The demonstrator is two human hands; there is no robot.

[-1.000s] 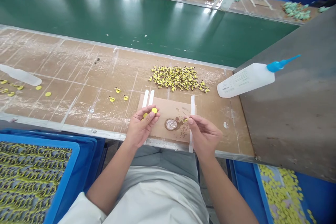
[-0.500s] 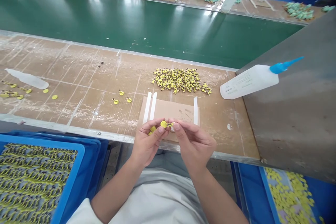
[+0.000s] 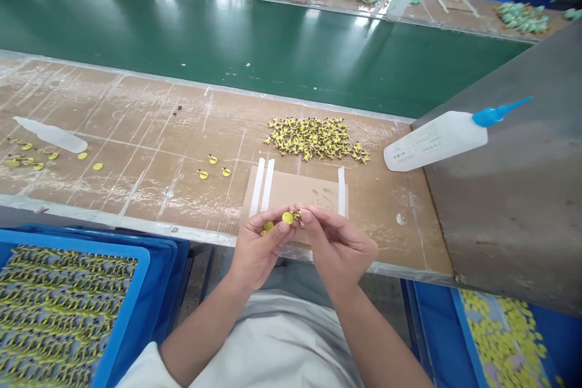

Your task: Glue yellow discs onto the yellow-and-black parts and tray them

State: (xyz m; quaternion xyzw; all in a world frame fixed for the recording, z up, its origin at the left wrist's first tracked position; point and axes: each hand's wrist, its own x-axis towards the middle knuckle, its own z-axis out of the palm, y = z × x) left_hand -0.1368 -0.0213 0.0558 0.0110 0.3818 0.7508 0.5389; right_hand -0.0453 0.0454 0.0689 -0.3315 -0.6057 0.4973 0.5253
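Observation:
Over the near edge of a taped cardboard sheet (image 3: 297, 187), my hands meet fingertip to fingertip. My left hand (image 3: 254, 253) is closed, pinching a round yellow disc (image 3: 287, 217) between thumb and forefinger. More yellow discs (image 3: 268, 226) rest inside its curled fingers. My right hand (image 3: 342, 250) is closed too, its thumb and forefinger on a tiny yellow-and-dark piece (image 3: 297, 214) that touches the disc's right edge; the fingertips partly hide it. Beyond the sheet lies a heap of small yellow-and-black pieces (image 3: 318, 138). Three discs with dark pieces on them (image 3: 203, 174) lie to the left.
A blue-tipped white bottle (image 3: 436, 140) leans on a metal panel (image 3: 509, 194) at right. At left lie a white bottle-shaped piece (image 3: 52, 134) and several discs. Blue trays (image 3: 144, 279) flank me below the table. A green belt (image 3: 191, 42) runs behind; a person sits across it.
The view has shifted slightly. My hands keep the same pinch, and the disc's face shows a little more fully. The person across has raised their hands.

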